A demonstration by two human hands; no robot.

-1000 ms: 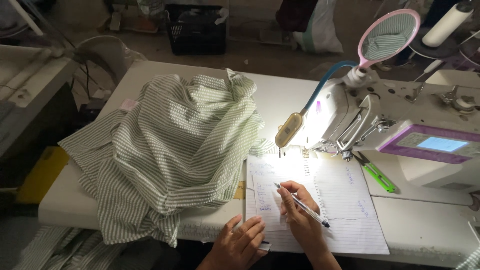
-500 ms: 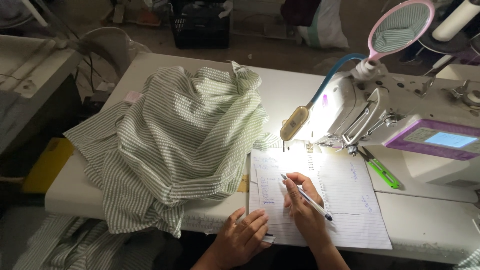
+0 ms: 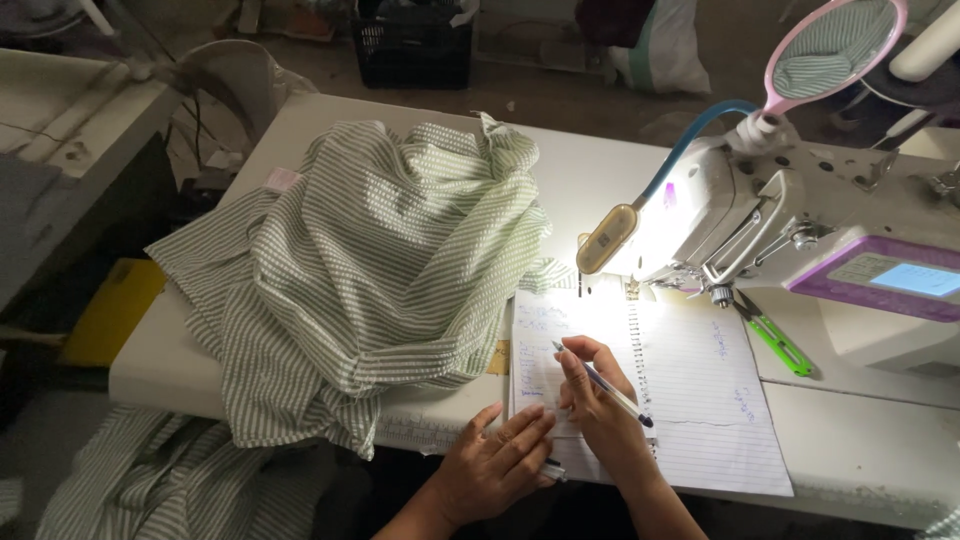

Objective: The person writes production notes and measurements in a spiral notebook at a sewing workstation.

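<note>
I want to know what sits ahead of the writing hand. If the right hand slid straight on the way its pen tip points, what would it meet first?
Probably the striped green fabric, once the right hand and its pen cross the notebook page; depth is unclear.

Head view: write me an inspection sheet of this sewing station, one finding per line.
Surface: white sewing table, lit near the lamp, dim elsewhere.
Job's things: spiral notebook lies open; blue pen held over its left page.
Clutter: green-and-white striped garment heaped on the table's left; green clippers by the sewing machine; pink racket-shaped swatter behind it.
Grippers: right hand grips the pen; left hand rests flat on the notebook's lower left corner.
Cables: blue gooseneck of the lamp arcs over the machine.
Surroundings: black crate and white sack on the floor.
</note>
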